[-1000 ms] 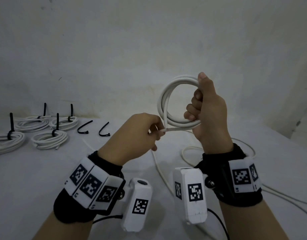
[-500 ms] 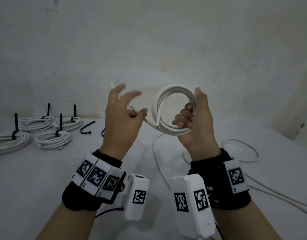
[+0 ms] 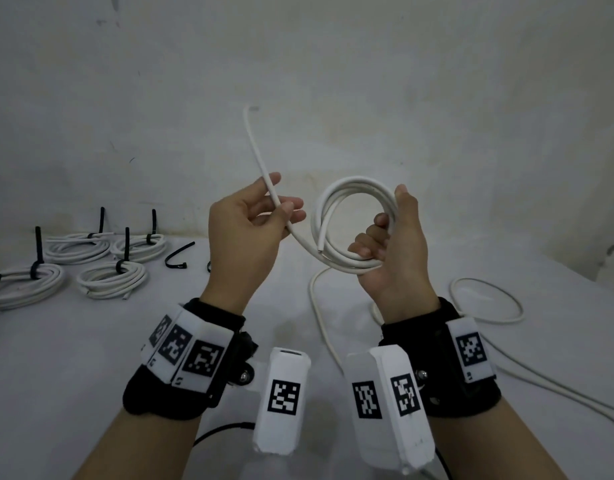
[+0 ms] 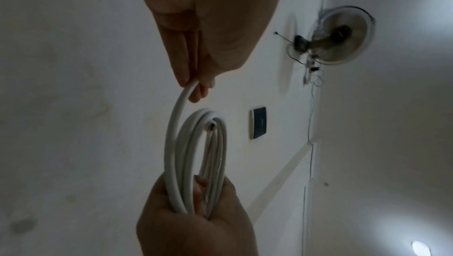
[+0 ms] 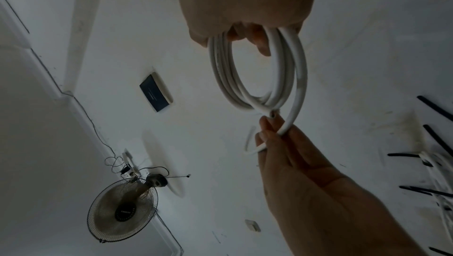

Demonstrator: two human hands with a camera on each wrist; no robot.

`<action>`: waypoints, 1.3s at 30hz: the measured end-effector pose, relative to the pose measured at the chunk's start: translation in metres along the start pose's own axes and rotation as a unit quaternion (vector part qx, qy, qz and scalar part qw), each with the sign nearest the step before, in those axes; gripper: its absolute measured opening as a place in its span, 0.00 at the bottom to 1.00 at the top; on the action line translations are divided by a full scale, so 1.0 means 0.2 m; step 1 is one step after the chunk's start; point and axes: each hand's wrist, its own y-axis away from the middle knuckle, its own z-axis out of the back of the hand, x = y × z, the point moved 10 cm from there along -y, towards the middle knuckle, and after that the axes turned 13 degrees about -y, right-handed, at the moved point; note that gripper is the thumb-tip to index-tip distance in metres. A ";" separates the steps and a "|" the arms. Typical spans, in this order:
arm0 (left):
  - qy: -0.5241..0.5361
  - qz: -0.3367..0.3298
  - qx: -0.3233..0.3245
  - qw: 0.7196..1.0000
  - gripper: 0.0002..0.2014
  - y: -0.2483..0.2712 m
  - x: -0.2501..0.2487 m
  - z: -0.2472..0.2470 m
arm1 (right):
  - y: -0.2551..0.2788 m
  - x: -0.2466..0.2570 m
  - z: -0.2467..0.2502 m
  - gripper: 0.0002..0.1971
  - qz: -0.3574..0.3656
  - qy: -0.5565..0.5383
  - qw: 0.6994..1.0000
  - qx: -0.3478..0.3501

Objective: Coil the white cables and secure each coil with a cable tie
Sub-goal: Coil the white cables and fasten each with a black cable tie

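coil: white cable, pale grey where shaded
tied coils: white, left of the coil, each bound by a black tie
loose cable ties: black, between the tied coils and the coil
table: plain pale grey-white
wall: off-white, faint yellowish stains and dark specks
wrist bands: black, below the coil
marker tags: white with black-and-white square code patterns
fan: dark cage, brownish blades
wall plate: dark blue-black, pale edge
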 end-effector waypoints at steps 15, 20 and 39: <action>-0.080 -0.125 0.073 0.986 0.16 0.02 -0.17 -0.02 | 0.05 -0.05 -0.07 0.22 -0.026 0.128 0.989 0.063; -0.101 -0.151 0.151 0.972 0.17 0.04 -0.19 -0.09 | 0.07 -0.03 -0.11 0.21 -0.026 0.167 0.982 0.088; -0.170 -0.134 0.115 0.969 0.13 0.04 -0.19 -0.09 | 0.24 0.15 -0.32 0.23 0.316 0.452 0.814 0.185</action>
